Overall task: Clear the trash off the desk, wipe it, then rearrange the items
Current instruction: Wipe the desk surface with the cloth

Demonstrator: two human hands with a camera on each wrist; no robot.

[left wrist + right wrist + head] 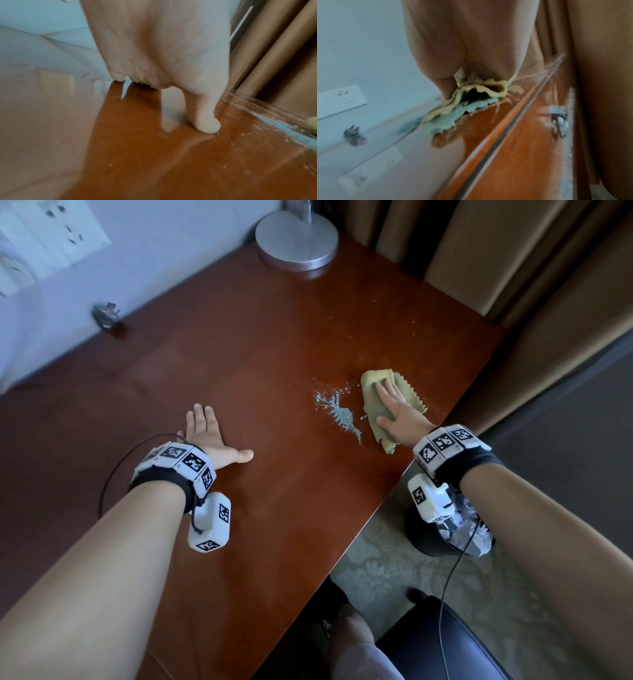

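On the red-brown desk (260, 364) a yellow-green cloth (373, 402) lies folded near the right edge. My right hand (397, 409) presses flat on the cloth with straight fingers. In the right wrist view the cloth (464, 106) bunches under the palm, its underside tinted blue. A patch of pale blue powder (337, 412) is smeared on the desk just left of the cloth. My left hand (209, 436) lies flat on the desk, fingers spread, holding nothing; its thumb (205, 119) touches the wood in the left wrist view.
A round silver lamp base (297, 239) stands at the desk's far corner. A small grey plug (107, 315) lies by the wall at the left. Tan curtains (496, 258) hang behind the right edge. A black bin (445, 529) holding crumpled trash sits on the floor below my right wrist.
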